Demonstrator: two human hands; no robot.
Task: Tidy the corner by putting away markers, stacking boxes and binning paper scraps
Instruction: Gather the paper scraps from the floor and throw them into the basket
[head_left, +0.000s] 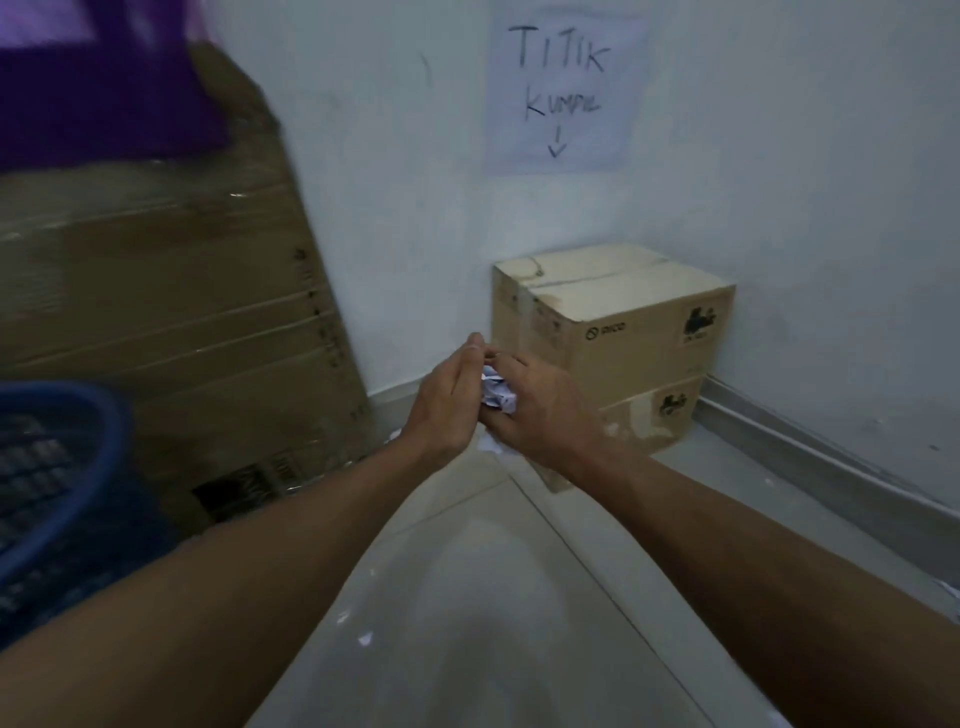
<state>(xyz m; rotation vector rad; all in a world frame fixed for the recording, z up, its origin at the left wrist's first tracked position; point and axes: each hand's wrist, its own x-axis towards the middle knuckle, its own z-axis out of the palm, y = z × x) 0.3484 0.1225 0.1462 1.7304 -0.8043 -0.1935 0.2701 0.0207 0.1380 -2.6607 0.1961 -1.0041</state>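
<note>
My left hand (447, 400) and right hand (540, 410) cup together, clasping a crumpled white paper scrap (497, 392) above the floor (467, 597), near the stacked tan cardboard boxes (618, 343) in its far corner.

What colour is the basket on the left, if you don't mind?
Blue basket, seen in the head view.

Crumpled white paper scrap (497, 395) pressed between both hands, before stacked cardboard boxes (618, 343)

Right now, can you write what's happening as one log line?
step: binning scraps | left hand + right hand: cupping crumpled paper | boxes: stacked by wall | floor scraps: remain
</note>
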